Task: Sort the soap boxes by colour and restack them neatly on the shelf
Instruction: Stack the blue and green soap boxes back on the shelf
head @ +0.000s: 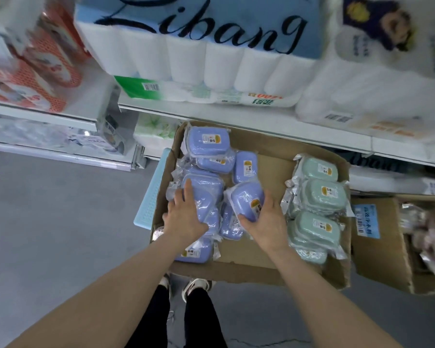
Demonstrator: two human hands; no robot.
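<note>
Sorted by colour in cardboard box (269, 172): purple soap boxes (206, 139) at its left, green soap boxes (322, 194) at its right. Left hand (183, 217) flat on purples, right hand (264, 223) gripping one purple box (245, 198); shelf (236, 114) restacking pending.

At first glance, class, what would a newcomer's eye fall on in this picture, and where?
In the cardboard box, purple soap boxes heap on the left and green soap boxes line the right side. The left hand rests on the purple heap; the right hand grips one tilted purple box. Above sits a blue tissue pack.
</note>
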